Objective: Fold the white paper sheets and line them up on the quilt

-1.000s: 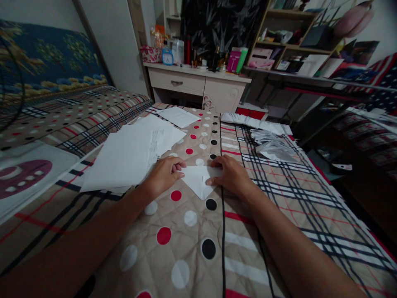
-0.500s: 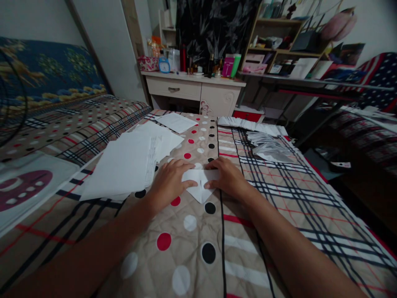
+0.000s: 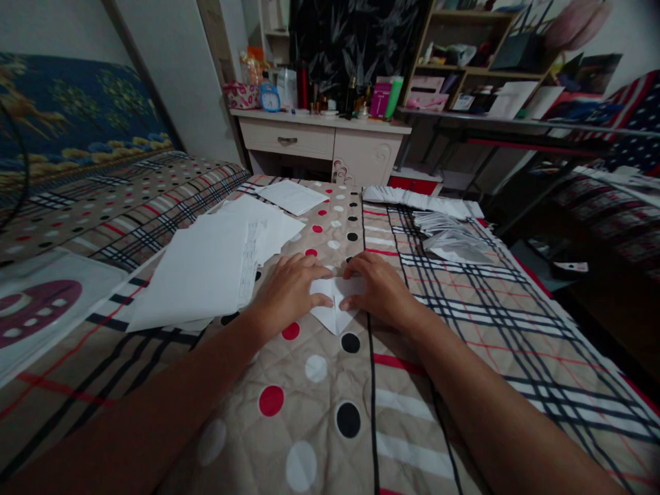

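A small white folded paper (image 3: 334,313), pointed toward me, lies on the quilted bedspread (image 3: 320,412) in the middle of the view. My left hand (image 3: 291,292) lies flat on its left half, fingers stretched out and thumb along the lower fold. My right hand (image 3: 379,289) lies flat on its right half in the same way. The two hands nearly meet over the paper's centre crease, and only the paper's middle and lower tip show between them.
A loose stack of white sheets (image 3: 206,265) lies left of my left hand, with one more sheet (image 3: 291,196) farther back. Several folded paper pieces (image 3: 451,240) are piled at the right rear. A white dresser (image 3: 322,141) and cluttered shelves (image 3: 479,75) stand beyond the bed.
Both hands have moved inward over the folded paper and now cover more of it. The left hand went from curled fingers at the paper's edge to lying flat on it.
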{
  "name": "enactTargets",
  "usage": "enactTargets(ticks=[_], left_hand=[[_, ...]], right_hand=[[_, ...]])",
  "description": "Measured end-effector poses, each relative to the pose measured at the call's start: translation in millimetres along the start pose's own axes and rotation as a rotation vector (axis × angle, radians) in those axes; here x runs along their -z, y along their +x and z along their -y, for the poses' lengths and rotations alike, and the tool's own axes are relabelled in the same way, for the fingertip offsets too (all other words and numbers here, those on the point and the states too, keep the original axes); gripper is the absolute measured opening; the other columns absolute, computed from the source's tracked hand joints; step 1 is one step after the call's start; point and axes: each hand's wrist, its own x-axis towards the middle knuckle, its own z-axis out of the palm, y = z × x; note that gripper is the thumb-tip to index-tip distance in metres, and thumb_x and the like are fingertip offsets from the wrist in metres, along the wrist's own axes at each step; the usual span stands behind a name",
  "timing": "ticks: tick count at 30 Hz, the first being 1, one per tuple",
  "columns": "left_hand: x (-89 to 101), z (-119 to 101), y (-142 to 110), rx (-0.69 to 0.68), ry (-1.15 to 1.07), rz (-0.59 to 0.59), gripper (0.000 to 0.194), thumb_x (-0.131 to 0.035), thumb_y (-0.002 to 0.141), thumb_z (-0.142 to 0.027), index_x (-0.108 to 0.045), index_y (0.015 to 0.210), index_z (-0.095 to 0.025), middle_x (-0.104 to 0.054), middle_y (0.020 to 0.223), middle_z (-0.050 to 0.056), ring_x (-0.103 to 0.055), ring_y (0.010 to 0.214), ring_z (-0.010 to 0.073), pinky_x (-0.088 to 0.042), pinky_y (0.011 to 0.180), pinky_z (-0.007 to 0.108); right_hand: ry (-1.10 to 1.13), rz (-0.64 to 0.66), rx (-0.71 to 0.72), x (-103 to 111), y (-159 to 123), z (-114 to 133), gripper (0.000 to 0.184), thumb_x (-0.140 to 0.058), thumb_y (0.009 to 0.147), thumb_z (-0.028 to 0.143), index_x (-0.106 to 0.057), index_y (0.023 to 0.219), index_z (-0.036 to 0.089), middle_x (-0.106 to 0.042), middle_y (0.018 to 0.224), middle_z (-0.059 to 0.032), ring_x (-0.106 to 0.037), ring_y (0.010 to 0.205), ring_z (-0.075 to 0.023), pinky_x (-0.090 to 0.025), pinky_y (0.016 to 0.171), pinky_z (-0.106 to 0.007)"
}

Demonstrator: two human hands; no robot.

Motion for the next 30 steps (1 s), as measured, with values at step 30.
enactTargets(ticks=[30], left_hand=[[-1.4,8,6,-0.011,-0.178,-0.056,0.015,-0.082,0.068,-0.037,-0.076,0.080,-0.030,-0.064,0.096,0.000,-0.052,0.100,0.0222,-0.037,0.089,0.039]], right_hand=[[0.590,0.147,-0.093,-10,3,-12,0.009,-0.073,0.064,0.016,-0.072,0.073,0.014,-0.066,0.070,0.0004,-0.059,0.064,-0.0131,-0.042,0.060,-0.023]])
